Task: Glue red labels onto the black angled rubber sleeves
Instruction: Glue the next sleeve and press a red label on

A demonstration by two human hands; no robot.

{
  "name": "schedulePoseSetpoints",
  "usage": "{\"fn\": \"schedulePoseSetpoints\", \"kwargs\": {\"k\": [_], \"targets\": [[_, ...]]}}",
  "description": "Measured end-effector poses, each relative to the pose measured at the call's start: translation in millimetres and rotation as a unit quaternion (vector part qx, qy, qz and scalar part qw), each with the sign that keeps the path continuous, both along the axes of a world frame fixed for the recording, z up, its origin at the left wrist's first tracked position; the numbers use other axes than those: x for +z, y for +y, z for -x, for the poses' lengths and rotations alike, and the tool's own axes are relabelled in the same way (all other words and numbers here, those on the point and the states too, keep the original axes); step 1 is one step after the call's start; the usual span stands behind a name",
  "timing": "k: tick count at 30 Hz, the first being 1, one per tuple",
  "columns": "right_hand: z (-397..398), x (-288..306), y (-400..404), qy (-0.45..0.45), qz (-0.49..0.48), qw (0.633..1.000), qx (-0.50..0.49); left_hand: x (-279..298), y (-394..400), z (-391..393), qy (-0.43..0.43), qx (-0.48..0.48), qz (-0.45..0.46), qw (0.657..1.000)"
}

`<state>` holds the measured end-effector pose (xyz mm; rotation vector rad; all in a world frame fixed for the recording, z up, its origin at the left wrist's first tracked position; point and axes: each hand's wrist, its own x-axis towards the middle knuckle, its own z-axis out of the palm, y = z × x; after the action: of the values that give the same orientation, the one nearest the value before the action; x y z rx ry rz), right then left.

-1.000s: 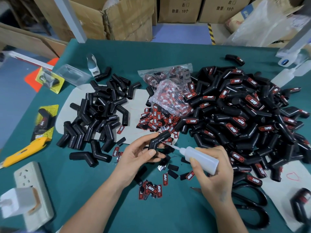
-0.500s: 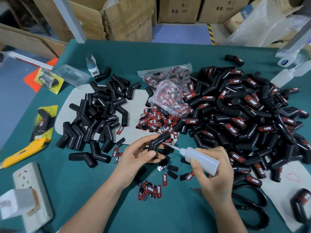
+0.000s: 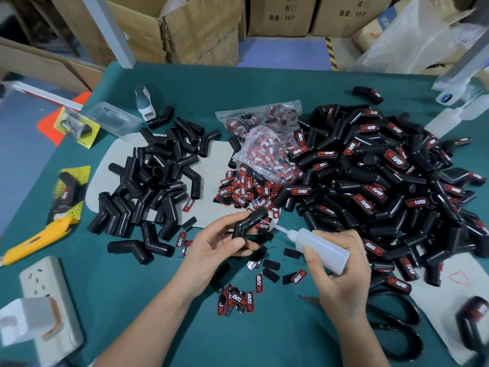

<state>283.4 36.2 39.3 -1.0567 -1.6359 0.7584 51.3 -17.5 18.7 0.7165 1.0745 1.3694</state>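
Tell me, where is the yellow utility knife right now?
The yellow utility knife lies near the table's left edge in the head view, just above the white power strip and left of the unlabelled black rubber sleeves.

Only one view, worn on the head, looking forward and steeply down over the green table (image 3: 264, 83) from its near edge. Close to both hands low in the frame; wide-angle, bending the far edge and reaching the cardboard boxes (image 3: 201, 27) behind. Left edge also visible.

Bare sleeves (image 3: 156, 186) left of labelled pile (image 3: 383, 181)
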Motion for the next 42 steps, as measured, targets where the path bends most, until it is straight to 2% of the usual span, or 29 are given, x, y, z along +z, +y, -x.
{"fn": "schedulePoseSetpoints", "kwargs": {"k": [42], "targets": [[-0.6, 1.3, 0.8, 0.003, 0.003, 1.000, -0.011, 0.9, 0.2, 0.3, -0.006, -0.007, -0.001, 1.000]]}}
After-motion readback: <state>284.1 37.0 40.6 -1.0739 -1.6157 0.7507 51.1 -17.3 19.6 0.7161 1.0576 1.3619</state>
